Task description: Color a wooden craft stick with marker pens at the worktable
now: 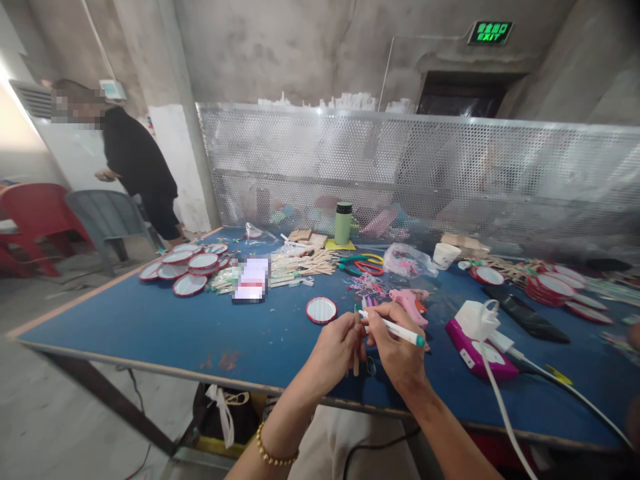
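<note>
My left hand (343,343) is closed around a thin wooden stick (356,363) that stands nearly upright near the table's front edge. In my right hand (397,343) is a white marker (397,329) with a green end, its tip close to the top of the stick. Whether the tip touches the wood I cannot tell. Just beyond my left hand lies a round, red-rimmed disc (321,310) with a pale face. A pink glue gun (411,305) rests behind my right hand, beside a heap of coloured strands (367,287).
Stacked red-rimmed discs (190,285) and wooden sticks (320,262) spread along the blue table (150,340). A lit phone (251,280), green bottle (343,225) and paper cup (446,255) stand farther back. At right, a purple power strip (475,357) trails white cables. A person (137,157) stands at left.
</note>
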A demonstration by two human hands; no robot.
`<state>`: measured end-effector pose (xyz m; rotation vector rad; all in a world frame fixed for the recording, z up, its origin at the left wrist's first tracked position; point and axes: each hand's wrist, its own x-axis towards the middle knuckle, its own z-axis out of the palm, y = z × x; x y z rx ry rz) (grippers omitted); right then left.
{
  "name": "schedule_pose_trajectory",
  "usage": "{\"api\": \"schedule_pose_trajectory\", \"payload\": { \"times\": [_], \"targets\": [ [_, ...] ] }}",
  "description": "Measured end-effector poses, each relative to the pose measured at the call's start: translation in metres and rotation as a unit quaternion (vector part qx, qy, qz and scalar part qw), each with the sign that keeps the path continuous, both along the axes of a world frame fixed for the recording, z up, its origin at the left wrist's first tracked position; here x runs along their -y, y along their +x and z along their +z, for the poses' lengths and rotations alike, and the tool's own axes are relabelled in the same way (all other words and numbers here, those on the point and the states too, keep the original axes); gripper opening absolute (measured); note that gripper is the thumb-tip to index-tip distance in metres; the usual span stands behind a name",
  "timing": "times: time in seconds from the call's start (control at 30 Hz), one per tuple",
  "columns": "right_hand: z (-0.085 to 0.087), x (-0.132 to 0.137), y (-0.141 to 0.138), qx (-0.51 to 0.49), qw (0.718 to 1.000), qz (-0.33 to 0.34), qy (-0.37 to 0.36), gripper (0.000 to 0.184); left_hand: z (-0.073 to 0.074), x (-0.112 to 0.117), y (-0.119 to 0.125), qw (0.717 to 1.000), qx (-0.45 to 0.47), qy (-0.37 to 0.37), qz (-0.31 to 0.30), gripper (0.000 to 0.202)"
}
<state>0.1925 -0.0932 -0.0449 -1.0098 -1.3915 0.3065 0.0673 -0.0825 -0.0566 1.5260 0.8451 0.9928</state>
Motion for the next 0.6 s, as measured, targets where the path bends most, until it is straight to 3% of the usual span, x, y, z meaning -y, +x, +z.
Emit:
{"api": "schedule_pose_trajectory", "payload": {
  "times": [0.6],
  "targets": [
    [0.0009, 0.0005, 0.0008, 0.001, 1.000, 0.000, 0.000, 0.019, 0.0029, 0.0006, 0.0000, 1.000, 0.010, -0.019, -0.008, 0.036]
  ]
}}
